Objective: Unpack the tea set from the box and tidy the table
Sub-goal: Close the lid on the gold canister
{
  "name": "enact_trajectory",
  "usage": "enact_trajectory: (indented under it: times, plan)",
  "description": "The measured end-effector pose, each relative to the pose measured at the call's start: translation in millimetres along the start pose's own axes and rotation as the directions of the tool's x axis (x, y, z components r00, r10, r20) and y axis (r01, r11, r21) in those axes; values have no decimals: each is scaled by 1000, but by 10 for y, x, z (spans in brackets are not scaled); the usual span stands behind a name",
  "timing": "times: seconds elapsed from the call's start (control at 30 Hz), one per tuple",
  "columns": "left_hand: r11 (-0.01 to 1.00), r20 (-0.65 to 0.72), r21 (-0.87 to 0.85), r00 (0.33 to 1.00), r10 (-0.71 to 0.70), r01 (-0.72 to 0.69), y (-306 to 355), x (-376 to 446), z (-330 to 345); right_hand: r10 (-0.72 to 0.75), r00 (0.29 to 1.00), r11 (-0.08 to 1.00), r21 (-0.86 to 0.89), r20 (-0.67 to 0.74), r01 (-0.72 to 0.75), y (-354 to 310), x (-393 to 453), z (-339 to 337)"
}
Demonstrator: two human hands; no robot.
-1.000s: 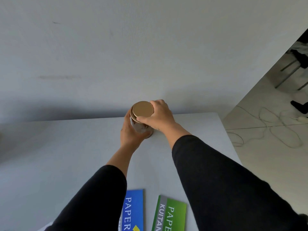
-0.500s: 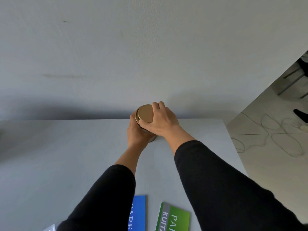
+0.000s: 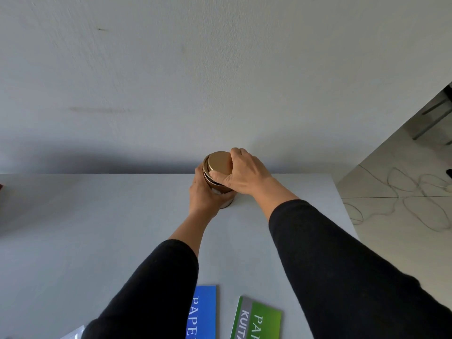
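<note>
Far left edge: small dark reddish sliver at table height, cut off by the frame; cannot identify. Bottom left: corner of pale, glossy sheet, mostly out of view.

Grey flat table top runs back to plain grey wall; wall carries faint smudges, too blurred to describe.

Left hand, black sleeve, wraps body of round gold metal tin from left side, thumb across the near face. Fingers go behind the tin and are hidden. Tin stands upright at far edge of table, near the wall; its base shows just below the hand, resting on the table top. Much of tin wall covered by both hands; any label cannot be read.

Flat round gold lid sits at top of tin, slightly askew, with a dark gap under its near edge. Right hand, black sleeve, grasps lid from right: fingers curled over rim, thumb against near side.

Near edge, between the forearms: blue glossy booklet, lettering "PAPE" cut off. Beside it, apart: green glossy booklet, "KUITA" and "PA" visible, rest out of frame.

Right: pale tiled floor with thin pale cable looping; dark furniture legs at top right, partly cropped.
</note>
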State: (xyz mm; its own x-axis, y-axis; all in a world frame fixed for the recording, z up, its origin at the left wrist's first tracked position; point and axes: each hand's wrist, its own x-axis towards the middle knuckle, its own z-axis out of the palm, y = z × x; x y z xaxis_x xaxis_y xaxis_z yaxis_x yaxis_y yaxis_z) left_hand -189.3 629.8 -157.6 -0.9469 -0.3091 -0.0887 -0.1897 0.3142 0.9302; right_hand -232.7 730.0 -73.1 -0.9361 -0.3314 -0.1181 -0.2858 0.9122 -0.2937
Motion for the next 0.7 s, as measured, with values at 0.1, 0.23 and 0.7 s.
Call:
enact_trajectory:
  times: [0.1, 0.23, 0.7]
  plan:
    - [1000, 10, 18, 1000, -22, 21, -19, 1, 5, 19, 1000, 999, 51, -17, -18, 6, -35, -4]
    - [986, 70, 149, 994, -79, 68, -70, -56, -101, 83, 984, 989, 136, -156, -62, 24, -170, -55]
    - [964, 64, 98, 965, -254, 247, -356, -773, -532, 214, 968, 976, 62, -130, -207, -111, -1224, 879]
